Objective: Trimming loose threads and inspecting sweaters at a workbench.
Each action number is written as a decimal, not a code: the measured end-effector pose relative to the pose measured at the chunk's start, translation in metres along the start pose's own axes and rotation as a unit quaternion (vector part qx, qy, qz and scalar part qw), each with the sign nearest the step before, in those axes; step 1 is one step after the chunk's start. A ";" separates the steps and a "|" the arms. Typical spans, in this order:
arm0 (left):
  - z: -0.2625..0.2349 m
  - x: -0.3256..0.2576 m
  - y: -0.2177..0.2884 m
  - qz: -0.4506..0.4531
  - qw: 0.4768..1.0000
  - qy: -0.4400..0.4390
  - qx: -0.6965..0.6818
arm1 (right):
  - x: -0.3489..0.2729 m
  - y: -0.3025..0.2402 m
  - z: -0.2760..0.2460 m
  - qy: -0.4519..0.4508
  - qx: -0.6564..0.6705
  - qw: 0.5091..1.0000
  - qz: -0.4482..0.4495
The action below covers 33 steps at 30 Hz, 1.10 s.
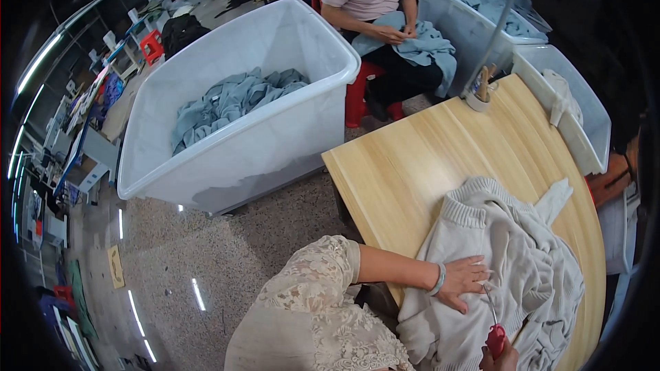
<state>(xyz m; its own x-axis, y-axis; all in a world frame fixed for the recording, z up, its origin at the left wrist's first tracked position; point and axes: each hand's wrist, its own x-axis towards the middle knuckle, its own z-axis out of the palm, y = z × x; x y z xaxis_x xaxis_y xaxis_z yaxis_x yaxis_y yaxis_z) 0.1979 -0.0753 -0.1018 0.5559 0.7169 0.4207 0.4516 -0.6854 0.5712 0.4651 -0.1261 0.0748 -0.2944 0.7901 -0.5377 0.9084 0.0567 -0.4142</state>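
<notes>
A cream knitted sweater [512, 261] lies spread in folds over the near part of the wooden table [426, 158], its ribbed edge toward the far side. My left hand [464, 283] rests flat on the knit with its fingers apart, a pale bracelet round the wrist. At the lower edge my right hand [500, 360] is closed round the red handle of a pair of scissors [496, 336]. Their thin metal blades point away from me, with the tip on the fabric close to my left fingertips. The lower part of my right hand is cut off by the frame.
A large white bin [275, 130] with blue-grey garments stands left of the table. Beyond it a seated person [375, 0] handles a similar garment. A small tool cup [478, 99] and a metal pole [505, 20] are at the table's far edge. More bins [570, 96] stand at right.
</notes>
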 end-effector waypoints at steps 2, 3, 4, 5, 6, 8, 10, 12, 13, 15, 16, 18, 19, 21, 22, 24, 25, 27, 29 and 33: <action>-0.014 -0.008 0.002 -0.004 1.000 0.012 0.009 | 0.006 -0.055 -0.016 -0.024 -0.077 0.997 0.019; -0.026 -0.012 0.003 0.003 1.000 0.025 0.016 | 0.006 -0.076 -0.021 -0.038 -0.153 0.987 0.043; -0.038 -0.016 0.004 -0.024 0.999 0.007 0.040 | 0.011 -0.048 -0.011 0.044 -0.091 0.989 -0.109; -0.039 -0.021 -0.006 -0.037 0.998 0.034 0.047 | 0.011 -0.047 -0.011 0.042 -0.092 0.989 -0.111; -0.038 -0.027 -0.022 -0.047 0.996 0.058 0.052 | 0.013 -0.047 -0.009 0.029 -0.082 0.993 -0.086; -0.054 -0.035 -0.042 -0.089 0.988 0.061 0.107 | 0.015 -0.055 -0.007 0.015 -0.069 0.996 -0.057; -0.076 -0.029 -0.049 -0.153 0.980 0.009 0.126 | 0.017 -0.074 -0.007 -0.033 -0.164 0.983 0.077; -0.079 -0.021 -0.054 -0.139 0.980 0.000 0.144 | 0.017 -0.056 0.004 0.039 -0.037 0.998 -0.028; -0.086 -0.014 -0.058 -0.171 0.966 -0.061 0.182 | 0.032 -0.044 0.011 0.089 -0.084 0.990 -0.074; -0.102 -0.033 -0.062 -0.181 0.969 0.005 0.166 | 0.050 -0.070 0.013 0.102 -0.097 0.979 -0.145; -0.101 -0.054 -0.077 -0.166 0.949 0.011 0.268 | 0.064 -0.080 0.014 0.087 -0.100 0.969 -0.208; -0.116 -0.050 -0.072 -0.158 0.968 0.073 0.183 | 0.059 -0.095 0.004 0.057 -0.080 0.980 -0.170; -0.121 -0.046 -0.074 -0.153 0.971 0.064 0.174 | 0.055 -0.089 0.003 0.062 -0.046 0.983 -0.168; -0.117 -0.034 -0.056 -0.145 0.966 0.051 0.208 | 0.039 -0.065 0.010 0.081 -0.006 0.987 -0.135; -0.111 -0.025 -0.045 -0.112 0.979 0.031 0.169 | 0.033 -0.052 0.016 0.107 -0.017 0.986 -0.126; -0.100 -0.006 -0.019 -0.031 0.994 -0.009 0.100 | 0.012 -0.036 0.018 0.121 -0.037 0.988 -0.085; -0.096 0.003 -0.004 0.009 0.994 -0.050 0.095 | 0.004 -0.029 0.022 0.122 -0.031 0.989 -0.076; -0.081 0.015 0.016 0.070 0.988 -0.115 0.081 | -0.011 -0.020 0.027 0.143 -0.048 0.987 -0.050; -0.067 0.014 0.015 0.062 0.988 -0.121 0.067 | -0.024 -0.018 0.023 0.112 -0.063 0.992 -0.009; -0.059 0.016 0.016 0.038 0.991 -0.124 0.023 | -0.044 -0.007 0.018 0.085 -0.070 0.994 0.022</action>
<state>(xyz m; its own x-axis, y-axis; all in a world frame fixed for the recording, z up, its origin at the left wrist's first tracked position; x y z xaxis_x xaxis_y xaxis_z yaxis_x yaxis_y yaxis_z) 0.1727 -0.0672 -0.0445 0.7413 0.6135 0.2721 0.4303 -0.7456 0.5089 0.4664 -0.1729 0.0882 -0.2111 0.8843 -0.4165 0.9551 0.0961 -0.2801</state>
